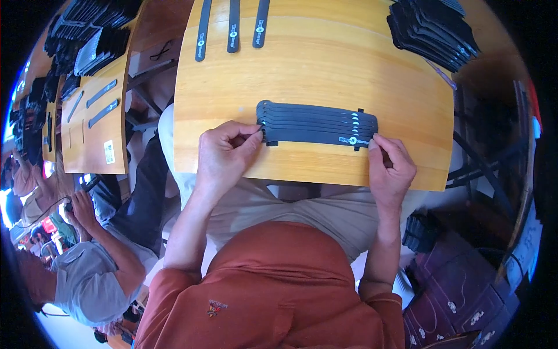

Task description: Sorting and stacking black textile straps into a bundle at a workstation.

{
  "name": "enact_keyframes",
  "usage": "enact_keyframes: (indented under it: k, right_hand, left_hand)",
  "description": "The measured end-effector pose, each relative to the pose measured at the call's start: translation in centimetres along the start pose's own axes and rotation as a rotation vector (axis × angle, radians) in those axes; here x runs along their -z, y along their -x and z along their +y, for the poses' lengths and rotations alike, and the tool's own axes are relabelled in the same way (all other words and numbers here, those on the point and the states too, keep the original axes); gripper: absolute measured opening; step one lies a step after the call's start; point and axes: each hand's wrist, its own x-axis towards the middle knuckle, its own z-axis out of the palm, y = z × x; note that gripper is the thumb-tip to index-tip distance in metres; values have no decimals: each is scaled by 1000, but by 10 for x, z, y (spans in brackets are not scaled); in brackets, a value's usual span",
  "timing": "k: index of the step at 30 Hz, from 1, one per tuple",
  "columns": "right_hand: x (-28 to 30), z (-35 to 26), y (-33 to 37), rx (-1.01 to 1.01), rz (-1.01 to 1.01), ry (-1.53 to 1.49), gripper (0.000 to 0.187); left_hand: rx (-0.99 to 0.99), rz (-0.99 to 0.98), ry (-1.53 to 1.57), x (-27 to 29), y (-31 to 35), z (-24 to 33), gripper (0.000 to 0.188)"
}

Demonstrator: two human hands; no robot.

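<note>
On the wooden table (314, 75) in front of me lies a row of several dark strap pieces (314, 123), overlapped like steps with their pale printed marks lined up near the right end. The fingertips of my left hand (225, 156) pinch the left end of the nearest strap. At its other end, my right hand (392, 168) grips the corner between thumb and forefinger. Short black tabs (272, 143) poke out from under the row. Farther back, three single dark straps (233, 28) lie apart, pointing away from me.
A tall pile of black straps (433, 32) stands at the back right, a thin purplish tool (443, 74) beside it at the edge. To the left is another table (96, 154) with straps and piles; a co-worker (99, 267) sits there. A dark drawer cabinet (459, 285) stands lower right.
</note>
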Motion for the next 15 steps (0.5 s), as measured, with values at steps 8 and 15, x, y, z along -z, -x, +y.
enact_keyframes:
  k: [8,15]
  right_hand:
    - [-1,1,0,3,14,3,10]
    - [-2,3,1,-14,14,15,9]
  left_hand:
    - [-22,-4,20,0,-1,-2,12]
    - [-27,-8,34,-1,0,0,13]
